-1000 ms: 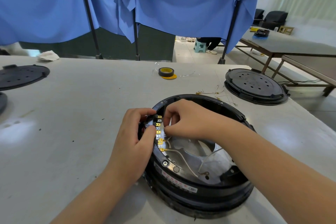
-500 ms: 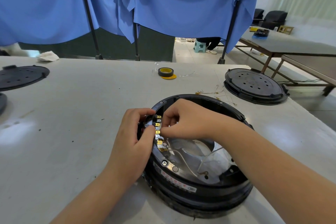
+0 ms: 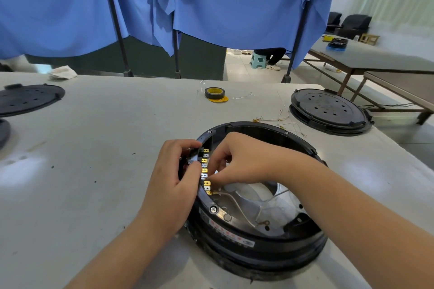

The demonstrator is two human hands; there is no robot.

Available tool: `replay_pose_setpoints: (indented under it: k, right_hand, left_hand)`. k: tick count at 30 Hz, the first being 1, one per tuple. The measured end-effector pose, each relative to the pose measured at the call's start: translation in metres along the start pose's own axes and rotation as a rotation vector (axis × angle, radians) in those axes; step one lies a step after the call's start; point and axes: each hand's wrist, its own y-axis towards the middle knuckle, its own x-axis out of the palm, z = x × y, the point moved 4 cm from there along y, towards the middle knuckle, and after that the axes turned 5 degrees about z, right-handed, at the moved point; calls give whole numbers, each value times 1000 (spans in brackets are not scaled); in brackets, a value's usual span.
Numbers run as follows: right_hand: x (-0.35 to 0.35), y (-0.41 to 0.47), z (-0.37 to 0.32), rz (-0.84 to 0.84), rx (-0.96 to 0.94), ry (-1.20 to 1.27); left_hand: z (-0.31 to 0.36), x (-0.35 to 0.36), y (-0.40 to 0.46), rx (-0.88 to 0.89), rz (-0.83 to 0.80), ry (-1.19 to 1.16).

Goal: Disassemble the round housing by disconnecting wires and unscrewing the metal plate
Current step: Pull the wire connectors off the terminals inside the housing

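Observation:
A black round housing (image 3: pixel 258 245) lies open-side up on the white table, near me. Inside it a shiny metal plate (image 3: pixel 279 213) shows, with thin white wires (image 3: pixel 237 204) running over it. A strip of gold terminal tabs (image 3: pixel 206 171) lines the housing's left inner rim. My left hand (image 3: pixel 175 185) grips the left rim and the black terminal block beside the tabs, thumb pressed on it. My right hand (image 3: pixel 244 162) reaches in from the right and pinches something small at the lower tabs; its fingertips hide what they hold.
Loose detached wires (image 3: pixel 279 122) lie just behind the housing. A black round cover (image 3: pixel 328 110) sits at the right, another black cover (image 3: pixel 28 99) at the far left. A roll of yellow-cored tape (image 3: pixel 215 94) stands farther back. Blue curtains hang beyond the table (image 3: pixel 94 148).
My right hand has shifted slightly down along the terminal strip. My left hand keeps the same grip on the rim.

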Motion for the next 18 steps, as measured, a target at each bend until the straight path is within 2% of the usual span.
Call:
replay_pose_setpoints:
  k: [6, 15, 18]
  right_hand:
    - [0, 0, -5, 26, -2, -57]
    - [9, -13, -17, 197, -19, -440]
    - [14, -14, -19, 205, -37, -542]
  left_hand:
    - [1, 0, -1, 3, -4, 1]
    - [0, 1, 0, 5, 0, 0]
    - [1, 1, 0, 11, -2, 4]
